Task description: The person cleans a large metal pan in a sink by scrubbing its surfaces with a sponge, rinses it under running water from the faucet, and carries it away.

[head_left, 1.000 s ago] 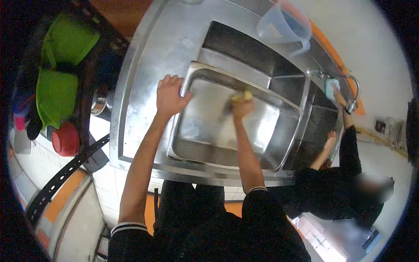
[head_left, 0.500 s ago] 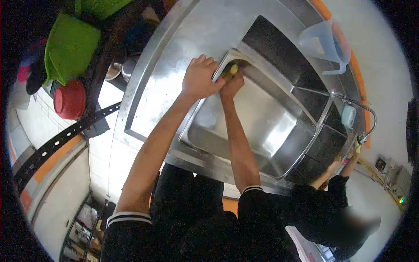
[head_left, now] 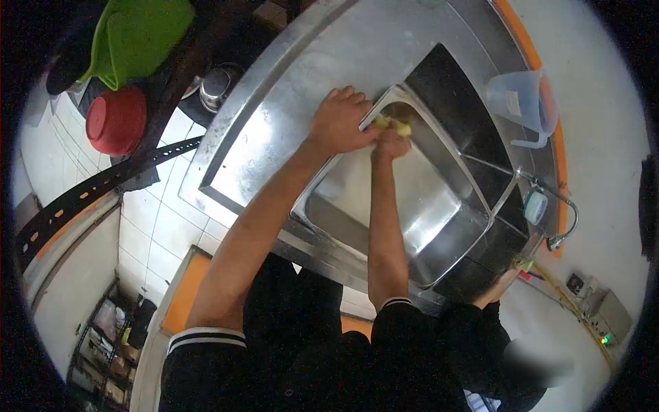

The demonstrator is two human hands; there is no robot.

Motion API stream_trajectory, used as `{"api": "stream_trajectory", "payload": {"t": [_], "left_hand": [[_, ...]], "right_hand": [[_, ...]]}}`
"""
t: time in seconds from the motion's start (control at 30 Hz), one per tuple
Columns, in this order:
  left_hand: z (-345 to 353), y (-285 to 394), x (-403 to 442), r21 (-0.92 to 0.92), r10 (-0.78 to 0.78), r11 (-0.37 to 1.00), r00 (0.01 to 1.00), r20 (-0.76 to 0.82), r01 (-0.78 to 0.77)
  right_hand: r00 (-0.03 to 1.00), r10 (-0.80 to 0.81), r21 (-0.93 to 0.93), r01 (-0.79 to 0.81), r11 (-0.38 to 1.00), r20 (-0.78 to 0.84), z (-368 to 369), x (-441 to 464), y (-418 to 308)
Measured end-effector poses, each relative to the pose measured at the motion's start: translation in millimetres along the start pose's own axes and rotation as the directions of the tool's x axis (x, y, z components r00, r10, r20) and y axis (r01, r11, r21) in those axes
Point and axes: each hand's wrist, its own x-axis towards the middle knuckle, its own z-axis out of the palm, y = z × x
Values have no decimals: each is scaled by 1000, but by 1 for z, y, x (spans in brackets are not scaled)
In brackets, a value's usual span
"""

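My left hand (head_left: 341,122) lies on the steel counter at the sink's left rim, fingers stretched out and the thumb reaching over the edge. Inside the far end of the steel sink (head_left: 412,196), my right hand (head_left: 391,144) presses a soft yellow sponge (head_left: 403,128) against the wall near the corner. The fingers of that hand are partly hidden by the sponge and the left thumb. Both hands are very close together.
A clear plastic jug (head_left: 518,103) stands on the right ledge near a curved tap (head_left: 571,213) and a pale green tub (head_left: 535,206). A co-worker's forearm (head_left: 498,288) is at lower right. A red bowl (head_left: 117,120) and green basket (head_left: 141,41) sit at left.
The view has shifted, so the sink and both hands appear farther right. More of the yellow sponge shows around my right fingers. The co-worker has moved lower, away from the tap.
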Motion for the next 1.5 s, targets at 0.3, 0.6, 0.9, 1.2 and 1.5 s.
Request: {"api": "stream_trajectory", "payload": {"t": [0.3, 0.6, 0.9, 1.2, 1.5], "left_hand": [[-2, -2, 1, -64, -34, 997, 992, 118, 42], [12, -6, -3, -32, 5, 999, 999, -53, -7], [1, 0, -1, -37, -3, 999, 998, -59, 1], [-5, 0, 1, -48, 0, 999, 995, 102, 5], [7, 0, -1, -10, 26, 1000, 993, -111, -27]], "right_hand": [[973, 222, 312, -231, 922, 64, 1, 4, 1], [899, 317, 564, -436, 702, 301, -18, 9, -37], [879, 243, 589, -459, 665, 411, -35, 8, -61], [873, 305, 541, -477, 693, 380, -44, 28, -23], [958, -99, 99, 74, 992, 269, -28, 2, -52]]}}
